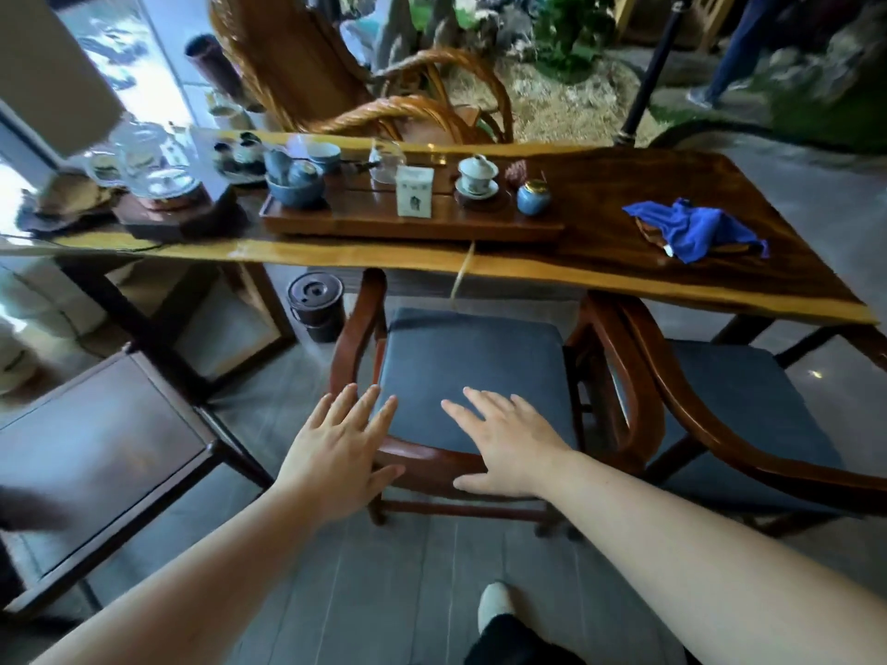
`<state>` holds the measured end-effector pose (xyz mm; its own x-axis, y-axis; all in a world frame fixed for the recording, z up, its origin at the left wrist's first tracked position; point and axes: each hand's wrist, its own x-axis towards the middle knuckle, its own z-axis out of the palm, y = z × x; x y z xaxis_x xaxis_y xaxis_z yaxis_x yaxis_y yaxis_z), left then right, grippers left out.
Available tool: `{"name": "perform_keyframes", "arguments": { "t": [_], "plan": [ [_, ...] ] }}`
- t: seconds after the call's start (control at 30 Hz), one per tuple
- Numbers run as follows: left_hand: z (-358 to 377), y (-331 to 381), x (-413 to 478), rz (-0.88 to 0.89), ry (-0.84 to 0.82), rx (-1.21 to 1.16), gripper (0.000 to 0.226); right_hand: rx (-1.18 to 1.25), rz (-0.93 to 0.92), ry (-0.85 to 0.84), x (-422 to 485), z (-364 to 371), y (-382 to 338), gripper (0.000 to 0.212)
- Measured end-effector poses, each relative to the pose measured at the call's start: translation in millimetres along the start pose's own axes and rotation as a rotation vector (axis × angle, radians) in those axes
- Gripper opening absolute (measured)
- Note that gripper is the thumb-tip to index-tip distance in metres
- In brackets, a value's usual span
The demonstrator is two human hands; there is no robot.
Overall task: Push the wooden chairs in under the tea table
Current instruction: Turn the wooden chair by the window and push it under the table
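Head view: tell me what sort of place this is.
Probably a tea room or tea house. A long wooden tea table carries a tea tray with a lidded cup and blue teaware, wooden chairs are drawn up to it, and a rock-and-plant garden display lies beyond.

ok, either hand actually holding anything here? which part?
Nothing is gripped. Left hand and right hand are open, fingers spread, over the curved back rail of the middle wooden chair; contact cannot be told.
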<state>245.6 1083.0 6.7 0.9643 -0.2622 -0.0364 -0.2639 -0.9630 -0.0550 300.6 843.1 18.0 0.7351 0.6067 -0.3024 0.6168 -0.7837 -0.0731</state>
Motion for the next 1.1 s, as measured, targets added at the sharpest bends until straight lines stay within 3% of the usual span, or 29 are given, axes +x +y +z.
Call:
{"name": "perform_keyframes", "arguments": {
  "t": [0.3, 0.57, 0.87, 1.1],
  "plan": [
    [-2.8, -62.6, -44.9, -0.294, -0.039, -0.034, 0.078, -0.012, -0.308, -0.071, 98.7, -12.7, -58.1, 0.094],
    [-15.4, -117.6, -116.5, -0.698, -0.100, -0.018, 0.074, -0.033, -0.665, -0.076, 190.9, -30.1, -136.3, 0.090],
    [-3.0, -131.2, -192.0, -1.012, -0.136, -0.050, 0.073, -0.095, -0.901, -0.183, 230.5, -29.1, -233.9, 0.087],
    [-2.1, -200.2, -249.5, -1.120, -0.094, -0.031, 0.072, -0.101, -0.966, -0.186, 256.6, -26.0, -323.7, 0.086]
  ]
}}
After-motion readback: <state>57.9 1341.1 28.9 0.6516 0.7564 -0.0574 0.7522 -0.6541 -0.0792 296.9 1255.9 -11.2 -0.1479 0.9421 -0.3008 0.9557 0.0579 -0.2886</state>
